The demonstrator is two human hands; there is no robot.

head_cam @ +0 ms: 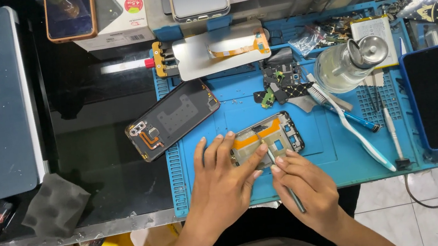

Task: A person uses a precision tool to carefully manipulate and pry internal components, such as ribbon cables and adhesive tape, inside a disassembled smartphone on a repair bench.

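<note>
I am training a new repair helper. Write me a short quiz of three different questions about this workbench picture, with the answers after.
1. True or false: the left hand rests on the opened phone frame.
2. What does the right hand hold?
A. a toothbrush
B. a thin tool
C. a screwdriver with an orange cap
3. Fill in: the phone back cover lies half on the blue ____ and half on the dark table.

Key
1. True.
2. B: the thin tool points its tip into the frame.
3. Mat: the blue mat.
</note>
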